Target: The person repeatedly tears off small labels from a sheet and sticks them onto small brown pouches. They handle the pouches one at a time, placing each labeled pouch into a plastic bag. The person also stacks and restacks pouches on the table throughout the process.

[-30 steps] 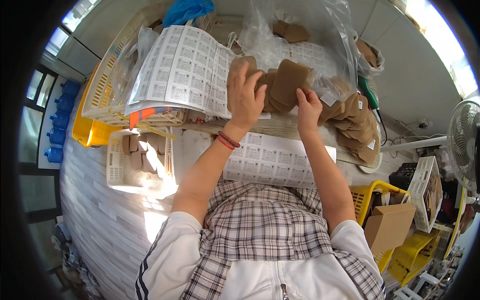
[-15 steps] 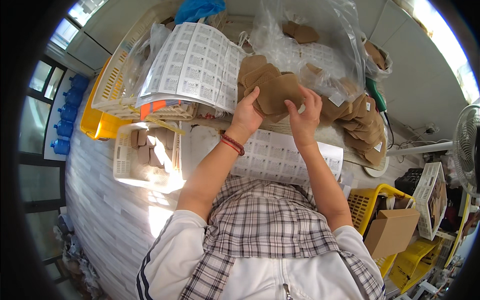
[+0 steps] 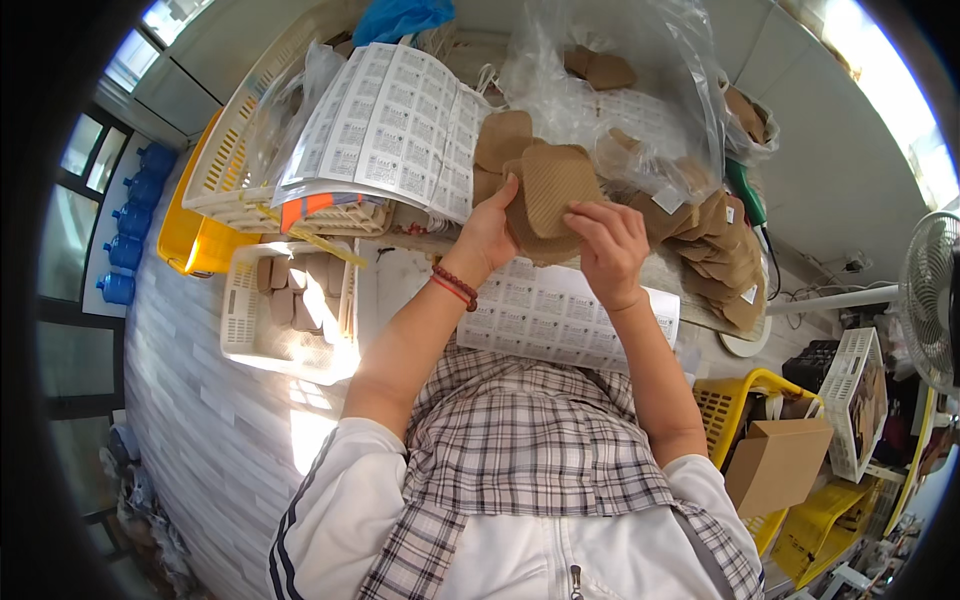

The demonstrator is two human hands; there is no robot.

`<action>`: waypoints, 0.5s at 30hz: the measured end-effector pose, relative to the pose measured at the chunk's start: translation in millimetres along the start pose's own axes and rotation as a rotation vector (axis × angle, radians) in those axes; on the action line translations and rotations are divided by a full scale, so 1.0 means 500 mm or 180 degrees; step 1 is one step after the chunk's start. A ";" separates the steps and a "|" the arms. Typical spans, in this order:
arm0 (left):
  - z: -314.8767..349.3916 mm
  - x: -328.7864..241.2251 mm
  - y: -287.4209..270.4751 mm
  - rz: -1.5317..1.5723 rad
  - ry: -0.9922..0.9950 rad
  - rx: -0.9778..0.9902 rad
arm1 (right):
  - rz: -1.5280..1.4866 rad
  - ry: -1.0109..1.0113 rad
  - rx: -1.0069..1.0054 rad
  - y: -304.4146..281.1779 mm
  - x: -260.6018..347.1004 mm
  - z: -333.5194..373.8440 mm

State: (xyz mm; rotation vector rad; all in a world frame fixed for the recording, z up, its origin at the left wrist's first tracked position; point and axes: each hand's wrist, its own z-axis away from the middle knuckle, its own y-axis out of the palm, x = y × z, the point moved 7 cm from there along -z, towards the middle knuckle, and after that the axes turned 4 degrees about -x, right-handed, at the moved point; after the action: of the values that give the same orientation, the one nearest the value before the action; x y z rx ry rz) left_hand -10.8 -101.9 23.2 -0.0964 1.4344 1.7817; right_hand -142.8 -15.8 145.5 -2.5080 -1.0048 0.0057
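My left hand (image 3: 490, 230) grips a few flat brown pads (image 3: 560, 185) with rounded corners, its thumb over their left edge. The uppermost pad shows a ribbed, textured face. At the right edge of these pads, my right hand (image 3: 612, 245) has its fingers bent and pinched against the top one. More brown pads (image 3: 500, 138) lie on the table just beyond my left hand. Below my hands, a white sheet of printed labels (image 3: 530, 318) lies by the table's near edge. To the right spreads an overlapping pile of brown pads (image 3: 715, 270), some bearing small white labels.
A thick stack of label sheets (image 3: 385, 130) rests on a cream crate (image 3: 225, 160) at the left. Below it sits a white basket (image 3: 240, 325) of brown pieces. A clear plastic bag (image 3: 680, 60) stands behind; a green-handled tool (image 3: 745, 190) and a fan (image 3: 930, 300) are at right.
The top of the held pads showed a smooth face, lifted at the right; now a ribbed face lies uppermost. My right fingers have curled in against its edge.
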 end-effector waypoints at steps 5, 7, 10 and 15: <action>0.005 -0.003 -0.008 -0.0035 -0.0041 -0.0093 | 0.0139 -0.0105 0.0392 0.014 0.007 0.019; 0.014 -0.011 -0.004 -0.0070 -0.0059 -0.0142 | 0.0165 -0.0188 0.0356 0.001 0.000 -0.002; 0.021 -0.024 0.000 -0.0103 0.0016 -0.0216 | -0.0234 -0.0024 0.0541 -0.026 -0.004 -0.041; 0.016 -0.046 -0.003 -0.0310 -0.0058 -0.0115 | -0.2671 0.2062 0.1486 -0.040 -0.071 -0.073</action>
State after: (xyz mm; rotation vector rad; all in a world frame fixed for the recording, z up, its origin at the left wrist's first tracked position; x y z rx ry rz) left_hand 8.3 -107.4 37.1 -0.1658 1.3621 1.7252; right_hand -176.3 -40.8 180.8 -1.3742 -1.4441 -0.6838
